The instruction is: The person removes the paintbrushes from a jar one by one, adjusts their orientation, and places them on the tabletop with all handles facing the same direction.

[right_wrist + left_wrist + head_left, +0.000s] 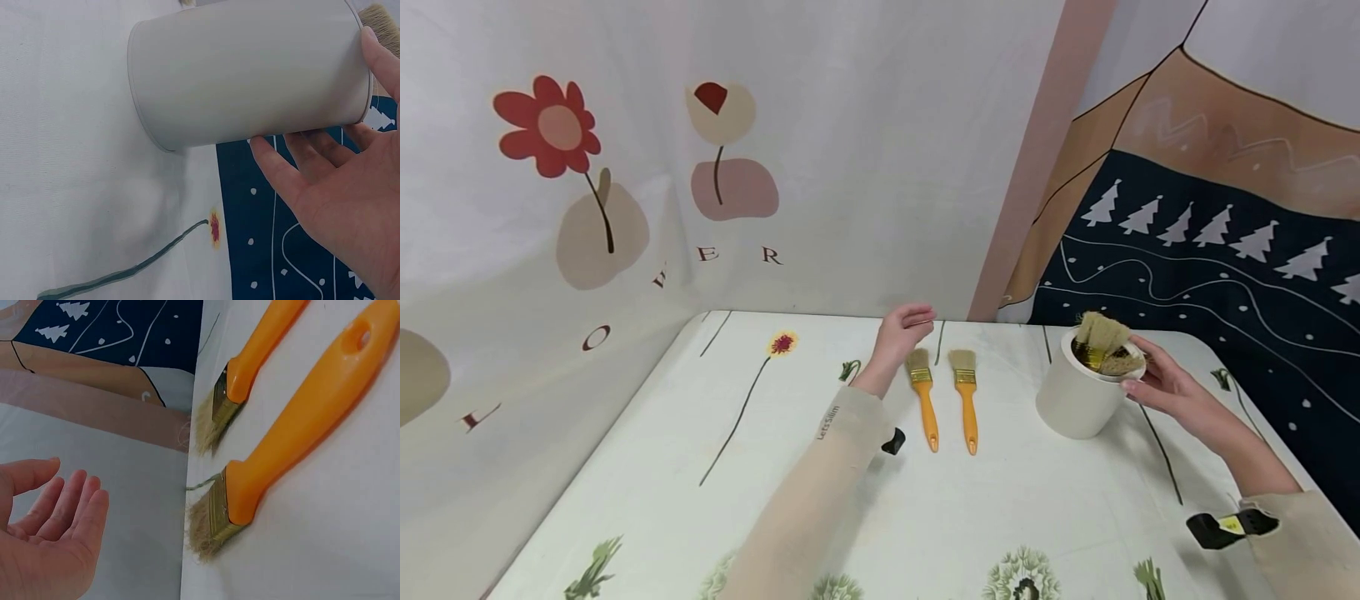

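Observation:
My right hand (1180, 392) holds a white cylindrical container (1071, 396) at its right side, the thumb up at the rim and the fingers along the wall. In the right wrist view, those fingertips (260, 145) touch the container's smooth side. Paintbrushes (1101, 335) stand in it bristles up, their handles hidden inside. Two flat paintbrushes with orange handles lie side by side on the table: a left one (928, 412) and a right one (968, 417). Empty, with fingers loosely bent, my left hand (904, 333) hovers by the left brush's bristles, also seen in the left wrist view.
A white cloth with printed flowers covers the table (647, 500). Behind it hangs a pale curtain (865, 167) with flower and letter prints. To the right hangs a dark blue cloth (1210, 283) with white trees. Each sleeve carries a black wrist device.

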The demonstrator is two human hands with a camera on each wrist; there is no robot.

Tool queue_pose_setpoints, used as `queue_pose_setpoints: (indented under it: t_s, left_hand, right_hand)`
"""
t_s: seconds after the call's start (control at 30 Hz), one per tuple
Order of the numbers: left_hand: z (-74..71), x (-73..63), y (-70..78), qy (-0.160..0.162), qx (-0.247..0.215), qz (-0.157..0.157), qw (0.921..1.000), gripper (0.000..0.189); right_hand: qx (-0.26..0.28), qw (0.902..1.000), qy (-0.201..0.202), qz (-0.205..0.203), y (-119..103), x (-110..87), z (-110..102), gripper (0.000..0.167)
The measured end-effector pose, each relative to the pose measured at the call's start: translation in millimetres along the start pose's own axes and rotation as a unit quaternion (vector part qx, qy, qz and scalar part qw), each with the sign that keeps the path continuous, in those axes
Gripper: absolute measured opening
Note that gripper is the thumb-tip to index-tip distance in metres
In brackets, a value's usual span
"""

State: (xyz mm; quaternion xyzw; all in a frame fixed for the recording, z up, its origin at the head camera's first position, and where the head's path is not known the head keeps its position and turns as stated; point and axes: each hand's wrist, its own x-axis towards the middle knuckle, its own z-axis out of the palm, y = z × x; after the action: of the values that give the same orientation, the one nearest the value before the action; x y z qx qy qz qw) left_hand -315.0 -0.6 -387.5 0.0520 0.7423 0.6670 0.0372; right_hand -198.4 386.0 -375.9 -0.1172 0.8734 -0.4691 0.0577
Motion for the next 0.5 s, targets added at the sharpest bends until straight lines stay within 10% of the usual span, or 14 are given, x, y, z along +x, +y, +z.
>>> queue_pose_setpoints:
  t_s: [0.5]
  left_hand:
    - [20.4, -11.3, 14.3, -0.039, -0.018, 0.031, 0.9986, 0.037]
  right_hand:
    - [-0.003, 1.0000, 0.000, -0.002, 0, -0.4, 0, 0.073]
